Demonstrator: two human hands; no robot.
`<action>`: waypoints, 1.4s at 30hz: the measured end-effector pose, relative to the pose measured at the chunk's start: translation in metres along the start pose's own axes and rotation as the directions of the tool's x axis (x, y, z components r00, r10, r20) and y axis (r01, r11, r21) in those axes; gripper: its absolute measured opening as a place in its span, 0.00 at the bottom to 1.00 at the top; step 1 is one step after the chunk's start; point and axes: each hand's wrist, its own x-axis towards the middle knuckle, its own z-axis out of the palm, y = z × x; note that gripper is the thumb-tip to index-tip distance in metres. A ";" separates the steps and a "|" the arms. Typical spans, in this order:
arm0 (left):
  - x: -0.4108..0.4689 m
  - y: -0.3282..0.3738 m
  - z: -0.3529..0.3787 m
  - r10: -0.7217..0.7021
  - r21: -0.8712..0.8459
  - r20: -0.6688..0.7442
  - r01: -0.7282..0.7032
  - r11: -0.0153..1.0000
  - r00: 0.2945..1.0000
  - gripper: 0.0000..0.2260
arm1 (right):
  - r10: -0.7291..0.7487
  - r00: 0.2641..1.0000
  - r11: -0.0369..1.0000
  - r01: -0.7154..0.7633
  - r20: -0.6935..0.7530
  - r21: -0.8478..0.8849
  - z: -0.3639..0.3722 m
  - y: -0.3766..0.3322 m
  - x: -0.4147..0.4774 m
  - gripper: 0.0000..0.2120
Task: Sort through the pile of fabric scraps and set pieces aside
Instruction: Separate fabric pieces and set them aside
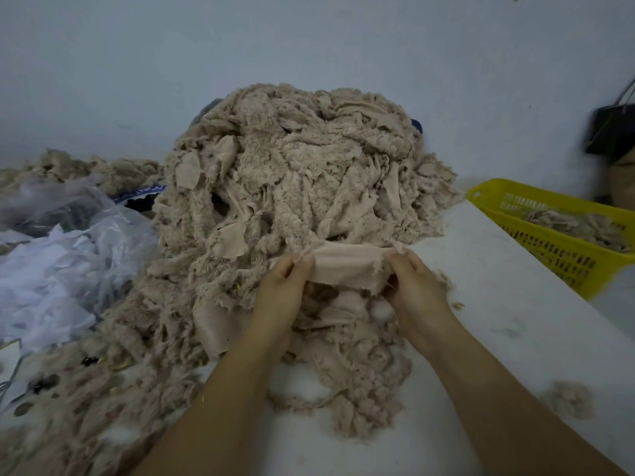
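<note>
A tall pile of beige fleece fabric scraps [292, 173] fills the middle of the white table and spills toward me. At its near foot, a flat beige scrap [347, 267] is stretched between both hands, smooth backing side up. My left hand [287, 286] pinches its left end with the fingertips. My right hand [412, 286] grips its right end. Both forearms reach in from the bottom edge. More fleecy strips [357, 389] lie on the table just below the hands.
A yellow slotted plastic basket [563, 255] with some beige scraps in it stands at the right table edge. Clear plastic bags with white material [51, 269] lie at the left. A small fluff ball [570, 398] sits at right. A dark bag [615, 132] hangs on the wall.
</note>
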 end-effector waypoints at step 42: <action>-0.005 0.013 -0.001 -0.124 -0.115 -0.012 0.122 0.986 0.992 0.10 | 0.150 0.988 0.860 -0.144 0.028 0.489 -0.012 -0.008 0.010 0.10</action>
